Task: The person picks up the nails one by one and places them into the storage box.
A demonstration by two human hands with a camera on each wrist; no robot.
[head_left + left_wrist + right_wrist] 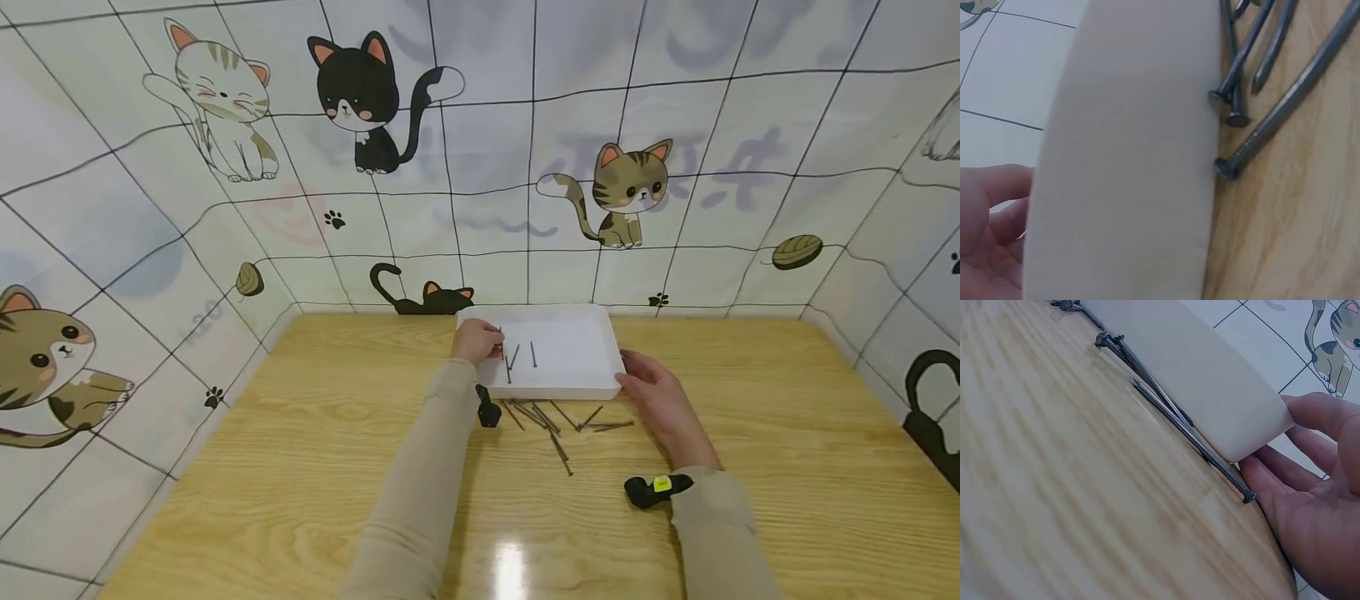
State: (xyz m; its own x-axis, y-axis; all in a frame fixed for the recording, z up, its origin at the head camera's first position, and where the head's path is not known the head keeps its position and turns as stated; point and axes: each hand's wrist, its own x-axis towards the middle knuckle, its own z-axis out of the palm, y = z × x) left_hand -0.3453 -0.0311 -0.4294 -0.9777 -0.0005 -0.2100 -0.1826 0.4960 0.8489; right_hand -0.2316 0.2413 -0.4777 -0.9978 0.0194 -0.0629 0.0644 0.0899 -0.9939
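A white tray [562, 392] sits on the table towards the wall, with a few nails [534, 354] lying inside. My left hand [476, 340] is over the tray's left side, its fingertips pinching what looks like a nail [502, 346]. In the left wrist view the tray's wall [1122, 156] covers much of that left hand [991, 231], so its fingertips are hidden. At the right front corner my right hand [660, 400] holds the tray between thumb and fingers. Several loose nails [536, 414] lie on the table just in front of the tray.
The wooden table [300, 467] runs back to a tiled wall [495, 225] printed with cartoon cats. One nail [561, 454] points out towards me from the loose pile. Black wrist cameras [648, 492] are worn on both arms.
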